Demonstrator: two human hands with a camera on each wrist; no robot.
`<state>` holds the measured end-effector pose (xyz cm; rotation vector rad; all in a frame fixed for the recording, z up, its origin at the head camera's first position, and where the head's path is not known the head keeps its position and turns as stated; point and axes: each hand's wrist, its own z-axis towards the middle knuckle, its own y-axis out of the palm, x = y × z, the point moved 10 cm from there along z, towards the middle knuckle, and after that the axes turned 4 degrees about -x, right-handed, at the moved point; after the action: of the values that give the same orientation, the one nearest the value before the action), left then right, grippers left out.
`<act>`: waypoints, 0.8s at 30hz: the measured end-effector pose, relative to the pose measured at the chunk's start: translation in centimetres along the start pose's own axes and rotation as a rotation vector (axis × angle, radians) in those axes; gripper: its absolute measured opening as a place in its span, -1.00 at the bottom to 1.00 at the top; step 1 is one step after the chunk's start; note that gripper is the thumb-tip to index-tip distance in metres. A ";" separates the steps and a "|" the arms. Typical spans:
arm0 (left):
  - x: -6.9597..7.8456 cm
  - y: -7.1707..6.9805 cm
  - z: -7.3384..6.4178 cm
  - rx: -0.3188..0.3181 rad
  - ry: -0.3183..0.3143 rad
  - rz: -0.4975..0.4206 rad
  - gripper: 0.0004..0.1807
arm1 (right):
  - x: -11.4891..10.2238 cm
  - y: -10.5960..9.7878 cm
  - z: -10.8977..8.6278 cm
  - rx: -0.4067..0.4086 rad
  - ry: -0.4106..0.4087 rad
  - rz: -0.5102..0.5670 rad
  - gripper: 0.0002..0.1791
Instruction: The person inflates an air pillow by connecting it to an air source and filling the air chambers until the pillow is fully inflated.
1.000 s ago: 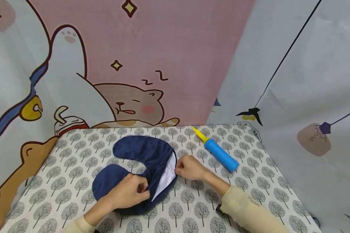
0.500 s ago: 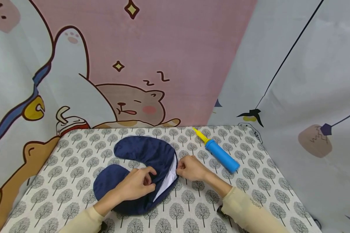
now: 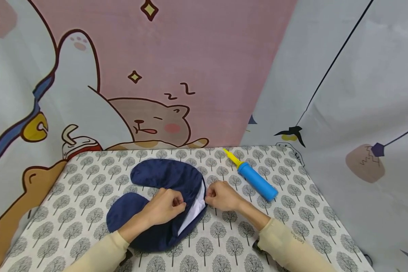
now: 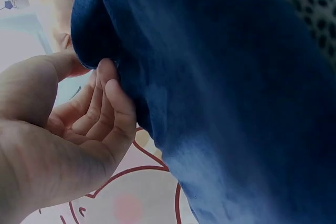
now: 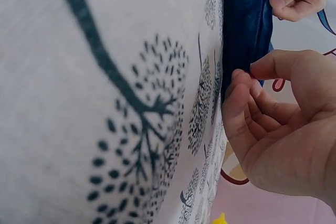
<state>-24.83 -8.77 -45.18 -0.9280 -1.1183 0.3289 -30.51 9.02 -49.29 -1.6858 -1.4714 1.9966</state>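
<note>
A navy, U-shaped neck pillow [image 3: 166, 172] lies flat-looking on the table, its open side toward the left. Along its curved right side the cover gapes, and white inner material [image 3: 191, 217] shows through. My left hand [image 3: 164, 207] reaches over the pillow and pinches the navy fabric beside the gap; the left wrist view shows thumb and fingertips at a fold [image 4: 97, 30]. At the outer edge, my right hand [image 3: 222, 196] pinches the cover between thumb and index finger. A zipper line [image 5: 261, 11] runs along the navy edge above those fingertips in the right wrist view.
A blue hand pump [image 3: 256, 181] with a yellow nozzle [image 3: 232, 156] lies at the back right, beyond my right hand. The tree-print cloth [image 3: 217, 236] covers the table, and cartoon-printed curtains [image 3: 217, 75] hang behind and at the sides.
My left hand has moved right and away from me along the inner side of the gap, and the white strip looks narrower. My right hand has stayed at the outer edge.
</note>
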 end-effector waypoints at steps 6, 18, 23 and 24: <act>-1.4 -1.3 -0.6 0.049 -0.068 0.010 -0.79 | 0.0 -0.4 0.1 0.035 0.011 -0.010 -0.79; -4.8 -2.9 -2.1 0.081 -0.180 0.072 -0.84 | 0.6 -1.0 0.3 0.100 0.061 -0.027 -0.80; -4.8 -3.0 -2.5 0.071 -0.153 0.109 -0.84 | 1.2 -1.1 0.4 0.113 0.096 -0.011 -0.76; -4.8 -3.0 -2.5 0.069 -0.144 0.114 -0.84 | 1.2 -1.0 0.4 0.111 0.101 -0.009 -0.76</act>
<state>-25.33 -14.89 -46.16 -0.9198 -1.1797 0.5314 -31.75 10.11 -49.40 -1.7041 -1.3080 1.9204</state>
